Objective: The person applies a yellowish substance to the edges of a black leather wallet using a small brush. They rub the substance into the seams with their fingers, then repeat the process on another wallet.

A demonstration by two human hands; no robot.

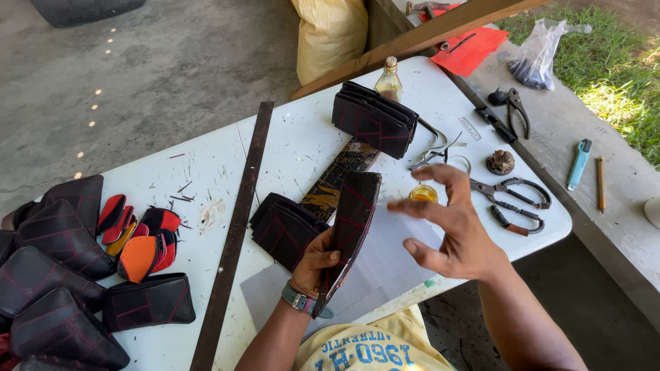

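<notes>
My left hand [315,262] grips a long black leather panel with red stitching [350,223], held upright on edge above the white table [206,172]. To the right of the panel hovers my right hand [450,227], fingers spread and holding nothing. Just behind its fingertips sits a small open jar of yellow glue [423,194]. A stack of similar black panels [283,228] lies left of the held piece, and a second stack [375,118] rests farther back. Under my hands lies a grey sheet [385,268].
A long metal ruler [237,227] crosses the table. Black stitched covers [58,275] and red and orange pieces [141,240] fill the left. Scissors [512,196], pliers [512,110], a glass bottle [389,80], a blue utility knife [579,163] and a pencil [600,182] lie to the right.
</notes>
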